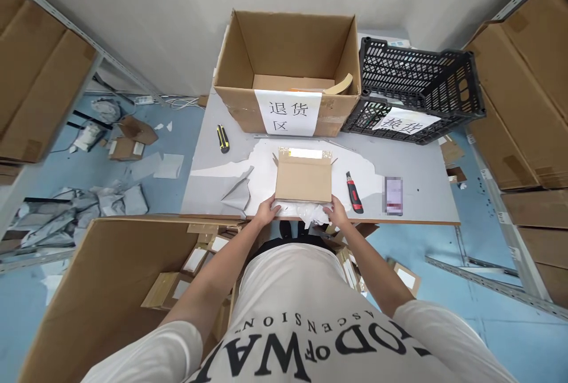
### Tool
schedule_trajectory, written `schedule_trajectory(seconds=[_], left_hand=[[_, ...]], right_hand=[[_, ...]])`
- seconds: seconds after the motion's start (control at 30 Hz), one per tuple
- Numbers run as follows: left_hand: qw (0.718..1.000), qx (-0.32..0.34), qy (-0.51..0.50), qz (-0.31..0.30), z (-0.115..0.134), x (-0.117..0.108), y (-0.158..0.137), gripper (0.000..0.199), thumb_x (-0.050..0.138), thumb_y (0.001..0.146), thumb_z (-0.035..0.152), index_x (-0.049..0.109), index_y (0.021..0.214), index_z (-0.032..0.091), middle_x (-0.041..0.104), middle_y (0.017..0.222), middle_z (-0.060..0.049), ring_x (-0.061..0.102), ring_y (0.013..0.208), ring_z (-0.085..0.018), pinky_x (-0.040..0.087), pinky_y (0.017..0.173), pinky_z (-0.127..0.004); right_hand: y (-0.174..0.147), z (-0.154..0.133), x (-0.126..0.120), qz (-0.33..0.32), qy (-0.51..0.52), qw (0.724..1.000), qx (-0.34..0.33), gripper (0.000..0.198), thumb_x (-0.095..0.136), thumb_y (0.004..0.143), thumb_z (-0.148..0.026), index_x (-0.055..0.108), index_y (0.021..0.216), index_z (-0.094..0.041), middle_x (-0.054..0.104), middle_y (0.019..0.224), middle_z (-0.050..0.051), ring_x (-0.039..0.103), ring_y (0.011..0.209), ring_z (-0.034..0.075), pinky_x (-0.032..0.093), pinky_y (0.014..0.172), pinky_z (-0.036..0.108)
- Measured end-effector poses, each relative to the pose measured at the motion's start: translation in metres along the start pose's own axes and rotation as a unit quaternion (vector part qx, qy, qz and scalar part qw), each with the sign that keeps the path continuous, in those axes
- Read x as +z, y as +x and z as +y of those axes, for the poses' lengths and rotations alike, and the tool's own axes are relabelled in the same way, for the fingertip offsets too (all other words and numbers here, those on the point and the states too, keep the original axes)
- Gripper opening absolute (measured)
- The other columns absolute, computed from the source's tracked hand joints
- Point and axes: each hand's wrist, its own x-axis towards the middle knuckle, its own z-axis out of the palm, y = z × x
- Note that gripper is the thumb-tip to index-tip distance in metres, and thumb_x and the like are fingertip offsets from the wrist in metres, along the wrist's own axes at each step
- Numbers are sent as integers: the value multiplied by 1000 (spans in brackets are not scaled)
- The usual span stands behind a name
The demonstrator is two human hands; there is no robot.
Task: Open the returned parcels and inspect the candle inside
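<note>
A small brown cardboard box (303,179) lies on the worktable right in front of me, with a taped, labelled strip along its far edge and small flaps jutting from both sides. My left hand (267,211) grips its near left corner, fingers closed. At the near right corner, my right hand (337,212) has its fingers closed in the same way. Crumpled clear plastic wrap (313,215) pokes out along the near edge between my hands, close to the right fingertips. A red and black utility knife (354,192) rests just right of the box.
A large open carton (235,105) with a paper sign stands behind, beside a black plastic crate (457,99). A yellow utility knife (223,139) lies left, a phone (393,196) right. Below left, a big carton (106,276) holds several boxes. Shelves flank both sides.
</note>
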Motion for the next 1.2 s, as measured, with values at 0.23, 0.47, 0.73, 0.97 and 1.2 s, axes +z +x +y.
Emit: schedule_trajectory(seconds=[0.23, 0.47, 0.73, 0.97, 1.2], left_hand=[[993, 106, 5, 54, 65, -6, -23, 56, 70, 74, 40, 56, 125, 20, 61, 129, -13, 58, 120, -27, 46, 101, -46], [991, 51, 6, 127, 119, 5, -13, 56, 70, 77, 44, 50, 122, 18, 65, 117, -13, 63, 105, -25, 50, 91, -40], [988, -52, -46, 134, 75, 25, -9, 58, 76, 71, 40, 50, 117, 18, 64, 118, -12, 63, 107, -25, 49, 95, -41], [978, -72, -84, 176, 54, 36, -14, 62, 78, 68, 42, 49, 119, 19, 63, 119, -11, 64, 106, -23, 50, 97, -42], [971, -85, -116, 189, 59, 42, -19, 59, 78, 70, 40, 50, 117, 18, 63, 118, -12, 63, 106, -23, 50, 96, -41]], right_hand=[[-4, -57, -27, 30, 89, 996, 5, 34, 49, 85, -50, 50, 103, -21, 64, 117, 13, 63, 108, 22, 51, 92, 40], [9, -99, -56, 86, 7, 995, 46, 47, 47, 81, -69, 51, 81, -22, 66, 86, 6, 62, 81, 21, 52, 76, 37], [6, -66, -28, 17, 52, 994, 93, 41, 55, 79, -64, 53, 77, -24, 62, 74, 2, 60, 71, 19, 55, 65, 36], [15, -27, -53, 100, -81, 984, 119, 43, 42, 87, -58, 59, 94, -19, 65, 94, 10, 60, 95, 25, 48, 89, 45], [40, 22, -76, 49, -243, 948, 198, 66, 68, 71, -36, 47, 129, -14, 51, 126, 22, 49, 119, 37, 40, 99, 55]])
